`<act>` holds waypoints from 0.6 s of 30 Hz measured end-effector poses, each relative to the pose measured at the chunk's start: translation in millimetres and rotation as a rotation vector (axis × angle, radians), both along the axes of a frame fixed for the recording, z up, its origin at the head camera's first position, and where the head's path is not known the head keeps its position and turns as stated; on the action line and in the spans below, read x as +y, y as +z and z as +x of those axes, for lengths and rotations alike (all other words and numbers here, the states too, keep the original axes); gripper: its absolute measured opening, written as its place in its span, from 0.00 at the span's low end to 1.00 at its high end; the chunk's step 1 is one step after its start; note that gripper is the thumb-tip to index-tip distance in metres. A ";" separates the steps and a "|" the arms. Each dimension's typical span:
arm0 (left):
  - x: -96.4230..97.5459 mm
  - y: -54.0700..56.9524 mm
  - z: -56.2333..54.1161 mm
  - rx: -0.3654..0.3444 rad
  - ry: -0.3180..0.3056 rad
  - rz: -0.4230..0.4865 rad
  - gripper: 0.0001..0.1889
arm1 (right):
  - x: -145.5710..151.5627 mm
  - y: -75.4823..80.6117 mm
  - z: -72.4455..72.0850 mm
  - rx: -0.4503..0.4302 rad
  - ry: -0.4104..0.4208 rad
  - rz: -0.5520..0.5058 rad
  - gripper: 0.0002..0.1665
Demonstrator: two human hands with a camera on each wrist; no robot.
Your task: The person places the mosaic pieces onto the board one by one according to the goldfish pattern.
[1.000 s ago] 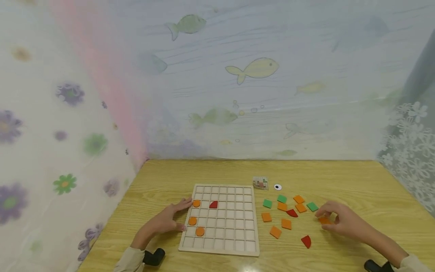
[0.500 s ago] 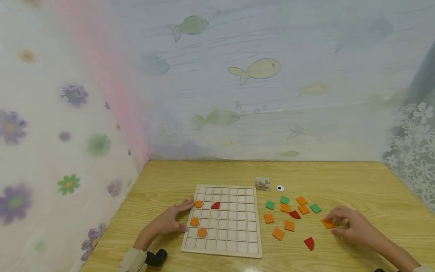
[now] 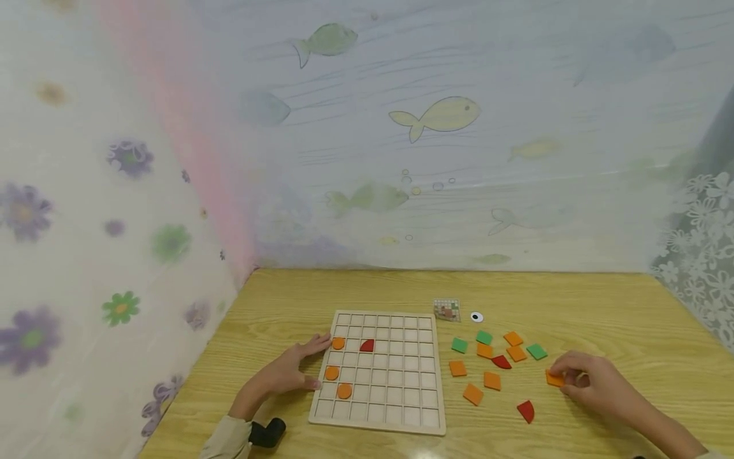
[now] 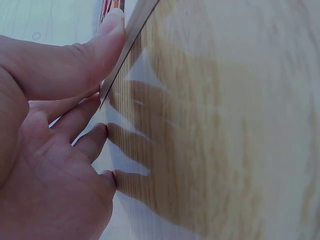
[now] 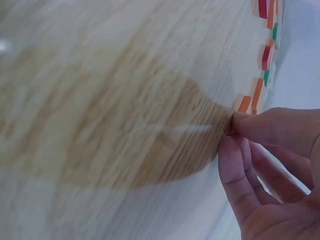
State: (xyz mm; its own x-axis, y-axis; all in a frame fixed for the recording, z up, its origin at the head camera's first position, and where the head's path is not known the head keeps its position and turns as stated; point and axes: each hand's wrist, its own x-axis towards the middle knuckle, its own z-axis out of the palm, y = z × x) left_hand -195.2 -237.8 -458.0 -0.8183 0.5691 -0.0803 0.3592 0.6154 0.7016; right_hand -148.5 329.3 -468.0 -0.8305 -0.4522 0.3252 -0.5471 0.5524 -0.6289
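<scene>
A pale wooden grid board point(image 3: 378, 428) lies on the table, with several orange discs point(image 3: 345, 391) and a red quarter-circle piece point(image 3: 367, 345) in its squares. My left hand point(image 3: 287, 373) rests at the board's left edge, fingers fairly straight and thumb nearer me. From the left wrist view, thumb and fingertips sit right at the board's side point(image 4: 131, 42). Far over to the right, my right hand point(image 3: 596, 382) pinches an orange square tile point(image 3: 554, 378) between thumb and fingers, low over the tabletop. Fingers partly cover that tile in the right wrist view.
Loose orange squares point(image 3: 473, 394), green squares point(image 3: 536, 351) and red quarter-circles point(image 3: 525, 411) are scattered between the board and my right hand. Behind them lie a small grid-printed card point(image 3: 446, 310) and a round eye piece point(image 3: 476, 317). A patterned curtain point(image 3: 436, 248) stands along the table's back edge.
My right hand has shifted slightly rightward, uncovering more of the orange square tile. My left hand stays at the board's edge. The whole head view has drifted a little.
</scene>
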 end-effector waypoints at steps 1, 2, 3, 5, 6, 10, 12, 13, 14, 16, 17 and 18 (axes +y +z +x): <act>0.1 -0.2 -0.2 -0.004 0.000 0.004 0.44 | -0.5 0.0 -0.4 0.009 -0.001 0.007 0.14; 0.4 -0.3 -0.4 -0.007 0.001 0.004 0.44 | -0.9 0.0 -0.7 0.018 -0.001 0.016 0.14; 0.6 -0.4 -0.5 -0.013 0.001 0.008 0.44 | -1.3 0.0 -1.3 0.025 0.004 0.023 0.14; 0.9 0.4 -0.6 -0.014 -0.003 0.012 0.44 | -2.2 0.0 -2.4 0.039 0.006 0.042 0.14; 1.0 1.0 -0.6 -0.015 -0.004 0.016 0.44 | -3.1 0.3 -2.9 0.043 0.007 0.049 0.14; 0.9 2.8 0.2 -0.003 -0.012 0.017 0.44 | -6.8 0.7 -4.3 0.030 0.039 0.033 0.15; 0.7 2.5 0.5 -0.001 -0.011 0.016 0.44 | -8.9 0.9 -3.9 0.018 0.049 0.019 0.15; 0.7 2.0 0.6 0.001 -0.011 0.013 0.44 | -10.0 0.9 -3.6 0.016 0.052 0.013 0.15; 0.6 1.8 0.6 0.003 -0.012 0.013 0.44 | -11.4 1.4 -3.3 0.014 0.055 0.012 0.15; 0.4 1.6 0.7 0.006 -0.010 0.009 0.44 | -15.1 2.9 -3.2 0.022 0.056 0.013 0.15; 0.5 1.7 0.8 0.005 -0.008 0.009 0.44 | -17.3 3.8 -3.4 0.032 0.054 0.015 0.15; 0.5 1.8 0.7 0.004 -0.008 0.010 0.44 | -19.7 4.9 -4.0 0.037 0.057 0.016 0.15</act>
